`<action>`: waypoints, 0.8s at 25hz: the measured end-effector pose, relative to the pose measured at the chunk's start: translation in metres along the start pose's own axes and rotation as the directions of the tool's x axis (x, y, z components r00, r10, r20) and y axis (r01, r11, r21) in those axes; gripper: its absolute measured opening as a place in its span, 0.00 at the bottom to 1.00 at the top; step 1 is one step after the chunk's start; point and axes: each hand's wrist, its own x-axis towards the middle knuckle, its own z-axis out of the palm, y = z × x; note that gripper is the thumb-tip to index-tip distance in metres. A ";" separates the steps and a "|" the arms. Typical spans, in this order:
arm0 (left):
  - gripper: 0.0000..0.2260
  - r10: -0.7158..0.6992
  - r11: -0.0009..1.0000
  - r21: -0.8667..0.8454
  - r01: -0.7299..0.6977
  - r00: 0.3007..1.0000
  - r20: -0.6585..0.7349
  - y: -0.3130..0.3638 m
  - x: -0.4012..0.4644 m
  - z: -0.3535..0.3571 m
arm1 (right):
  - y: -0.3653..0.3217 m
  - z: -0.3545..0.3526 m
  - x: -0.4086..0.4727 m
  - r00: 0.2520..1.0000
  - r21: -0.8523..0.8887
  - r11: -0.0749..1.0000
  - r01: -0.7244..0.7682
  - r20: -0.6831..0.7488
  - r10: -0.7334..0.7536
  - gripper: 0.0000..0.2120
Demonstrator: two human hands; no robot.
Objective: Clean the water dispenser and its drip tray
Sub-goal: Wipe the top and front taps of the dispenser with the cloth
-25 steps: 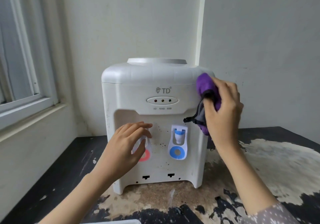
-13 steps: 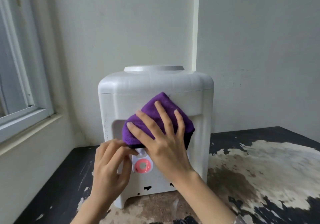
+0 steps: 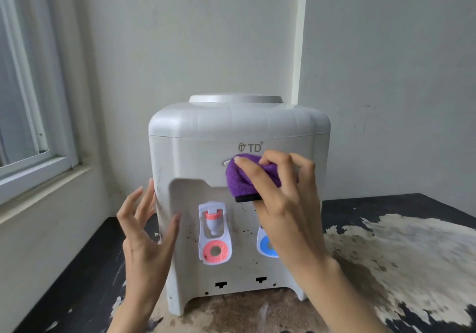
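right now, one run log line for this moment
step: wiping front panel | right hand: shut on purple cloth | left hand: open, steadying water dispenser | drip tray: not visible

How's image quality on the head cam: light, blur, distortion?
Head view: soft daylight from the window at left, no glare; slight motion blur on the left hand; right hand and purple cloth fairly sharp; wide-angle bending at the edges; tabletop soft at lower right.
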 end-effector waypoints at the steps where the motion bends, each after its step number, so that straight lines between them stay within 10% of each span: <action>1: 0.32 0.006 1.000 0.020 -0.006 1.000 -0.014 -0.001 0.001 0.000 | -0.007 0.003 0.003 1.000 -0.016 1.000 0.010 0.014 -0.010 0.19; 20: 0.21 -0.064 0.998 -0.027 0.064 0.998 0.006 -0.001 0.002 -0.009 | 0.014 -0.022 -0.018 0.926 0.112 0.920 -0.374 0.000 0.377 0.21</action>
